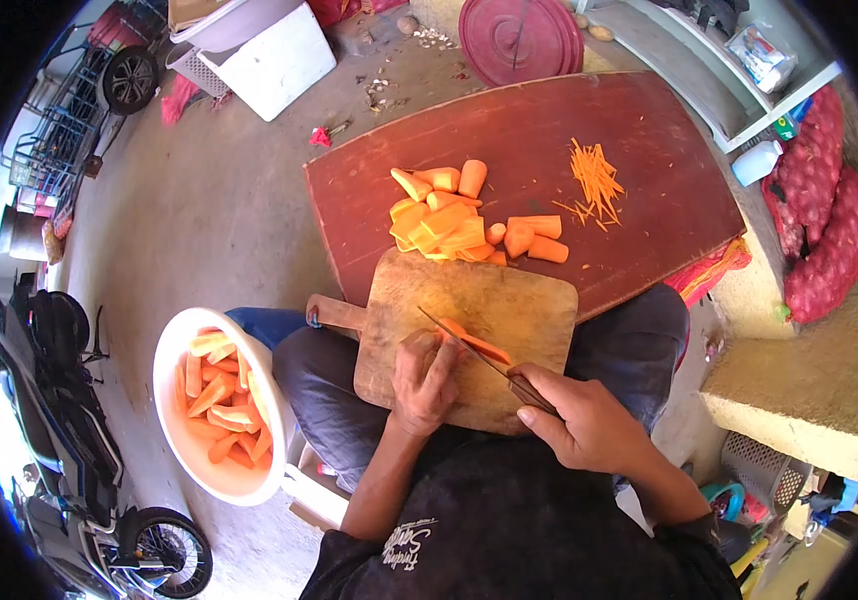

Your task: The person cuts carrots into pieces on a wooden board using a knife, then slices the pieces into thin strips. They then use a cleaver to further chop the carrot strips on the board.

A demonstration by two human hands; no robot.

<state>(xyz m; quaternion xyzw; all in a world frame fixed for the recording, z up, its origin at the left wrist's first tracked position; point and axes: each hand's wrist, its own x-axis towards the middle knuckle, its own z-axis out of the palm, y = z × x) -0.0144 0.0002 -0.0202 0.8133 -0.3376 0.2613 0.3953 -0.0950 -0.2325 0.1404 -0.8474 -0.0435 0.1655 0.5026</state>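
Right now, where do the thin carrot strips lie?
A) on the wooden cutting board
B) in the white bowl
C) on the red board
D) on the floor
C: the thin carrot strips lie in a loose heap on the red board, right of the carrot chunks.

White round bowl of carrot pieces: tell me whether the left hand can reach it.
Probably yes: the white round bowl sits uncovered just left of the left hand, with nothing between them.
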